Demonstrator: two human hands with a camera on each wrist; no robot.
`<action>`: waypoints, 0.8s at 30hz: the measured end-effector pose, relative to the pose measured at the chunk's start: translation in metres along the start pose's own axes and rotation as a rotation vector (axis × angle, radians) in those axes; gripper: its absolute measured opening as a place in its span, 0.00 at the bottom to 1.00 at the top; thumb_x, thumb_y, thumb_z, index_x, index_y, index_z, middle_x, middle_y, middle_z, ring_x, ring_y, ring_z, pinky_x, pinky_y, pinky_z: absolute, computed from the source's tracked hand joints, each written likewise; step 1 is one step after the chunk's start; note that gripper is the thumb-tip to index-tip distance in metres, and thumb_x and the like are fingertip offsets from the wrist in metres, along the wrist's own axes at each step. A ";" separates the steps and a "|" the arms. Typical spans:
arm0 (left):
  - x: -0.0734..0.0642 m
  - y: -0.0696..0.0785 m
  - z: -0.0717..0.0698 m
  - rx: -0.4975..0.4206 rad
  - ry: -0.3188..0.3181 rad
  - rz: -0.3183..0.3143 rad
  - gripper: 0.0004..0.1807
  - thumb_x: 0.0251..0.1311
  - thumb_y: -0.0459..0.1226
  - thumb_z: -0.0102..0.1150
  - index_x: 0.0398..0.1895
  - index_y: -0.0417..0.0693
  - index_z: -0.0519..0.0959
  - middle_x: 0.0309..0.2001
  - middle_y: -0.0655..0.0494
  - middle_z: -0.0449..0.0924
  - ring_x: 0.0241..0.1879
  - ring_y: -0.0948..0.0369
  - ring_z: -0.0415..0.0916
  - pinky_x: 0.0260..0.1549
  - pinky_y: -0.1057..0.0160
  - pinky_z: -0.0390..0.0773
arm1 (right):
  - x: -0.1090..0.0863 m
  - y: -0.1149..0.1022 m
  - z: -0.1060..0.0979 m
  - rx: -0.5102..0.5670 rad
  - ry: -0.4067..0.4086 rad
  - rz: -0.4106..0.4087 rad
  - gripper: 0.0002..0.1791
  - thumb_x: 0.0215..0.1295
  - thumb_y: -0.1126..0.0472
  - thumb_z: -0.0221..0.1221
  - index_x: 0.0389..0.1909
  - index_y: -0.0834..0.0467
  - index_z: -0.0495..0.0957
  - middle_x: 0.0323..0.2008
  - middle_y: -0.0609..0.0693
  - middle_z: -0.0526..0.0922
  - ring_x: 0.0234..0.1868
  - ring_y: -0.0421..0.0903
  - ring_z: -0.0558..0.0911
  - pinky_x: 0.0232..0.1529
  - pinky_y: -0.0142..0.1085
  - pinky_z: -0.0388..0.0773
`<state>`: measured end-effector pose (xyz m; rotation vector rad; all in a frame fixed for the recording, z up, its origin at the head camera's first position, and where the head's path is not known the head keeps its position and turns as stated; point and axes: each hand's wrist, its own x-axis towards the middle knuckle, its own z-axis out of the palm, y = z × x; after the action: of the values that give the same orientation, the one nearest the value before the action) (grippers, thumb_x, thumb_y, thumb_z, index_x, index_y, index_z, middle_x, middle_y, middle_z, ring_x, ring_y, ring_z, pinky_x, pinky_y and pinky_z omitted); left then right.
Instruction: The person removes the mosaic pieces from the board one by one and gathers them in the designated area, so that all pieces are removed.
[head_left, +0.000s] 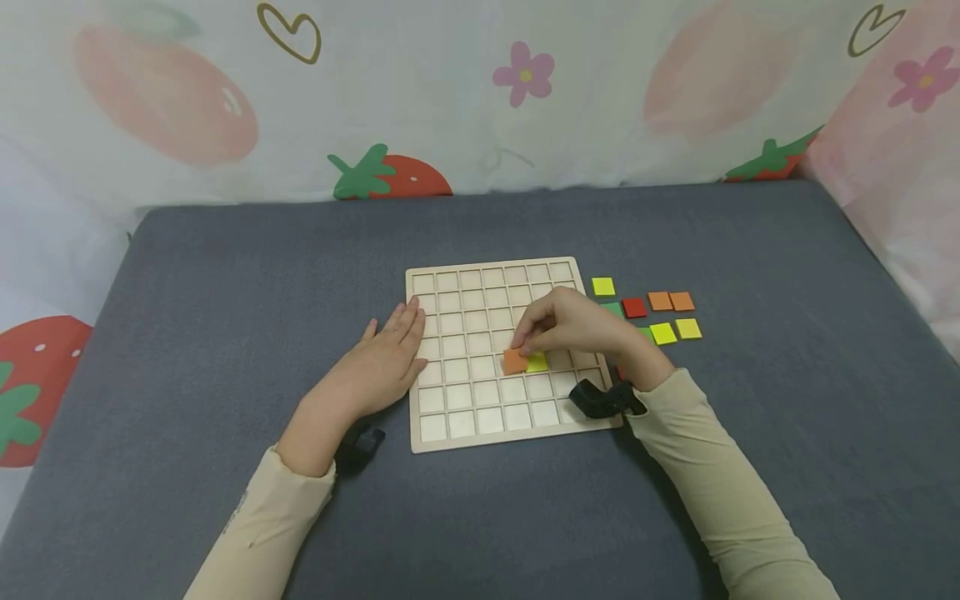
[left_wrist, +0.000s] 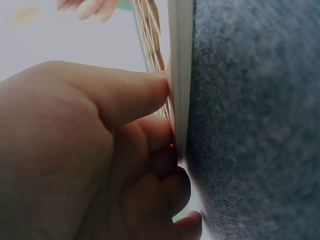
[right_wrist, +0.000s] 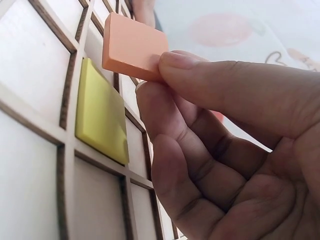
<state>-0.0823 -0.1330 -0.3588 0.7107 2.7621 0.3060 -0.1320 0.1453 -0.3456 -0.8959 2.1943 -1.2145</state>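
Observation:
A wooden grid board (head_left: pixel 463 398) with square cells lies on the cloth. My right hand (head_left: pixel 576 323) is over its middle and pinches an orange square tile (right_wrist: pixel 134 46) by one edge between thumb and forefinger. The orange tile is tilted, close over the cells. Beside it a yellow tile (right_wrist: pixel 101 114) sits in a cell of the board. My left hand (head_left: pixel 382 365) rests at the board's left edge, fingers extended, with the fingertips and thumb touching the rim.
Several loose tiles lie right of the board: a yellow tile (head_left: pixel 603 287), a red tile (head_left: pixel 634 307) and an orange tile (head_left: pixel 682 302) among them. Some are partly hidden by my right forearm. Dark grey cloth (head_left: pixel 247 275) covers the table, with a printed curtain (head_left: pixel 420 92) behind.

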 end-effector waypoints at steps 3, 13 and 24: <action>0.000 0.000 0.000 -0.002 -0.002 -0.002 0.34 0.72 0.41 0.43 0.72 0.31 0.47 0.74 0.40 0.36 0.72 0.47 0.35 0.66 0.41 0.45 | -0.001 0.000 -0.001 0.013 -0.001 0.007 0.04 0.56 0.72 0.63 0.33 0.64 0.84 0.30 0.51 0.85 0.33 0.44 0.82 0.39 0.36 0.79; 0.000 0.000 0.000 -0.002 -0.004 -0.002 0.34 0.72 0.41 0.43 0.72 0.31 0.46 0.74 0.40 0.35 0.72 0.47 0.35 0.66 0.41 0.44 | -0.006 -0.001 -0.004 0.042 0.004 0.040 0.04 0.56 0.72 0.63 0.33 0.65 0.84 0.31 0.53 0.85 0.34 0.47 0.83 0.38 0.35 0.79; 0.000 -0.001 0.001 0.002 -0.001 0.004 0.34 0.72 0.41 0.42 0.72 0.31 0.46 0.74 0.39 0.36 0.72 0.47 0.35 0.66 0.41 0.45 | -0.014 0.003 -0.008 0.040 0.019 0.065 0.04 0.56 0.71 0.64 0.33 0.64 0.84 0.30 0.52 0.85 0.33 0.46 0.82 0.38 0.35 0.78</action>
<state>-0.0824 -0.1337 -0.3600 0.7166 2.7612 0.3032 -0.1292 0.1608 -0.3425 -0.7936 2.1887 -1.2358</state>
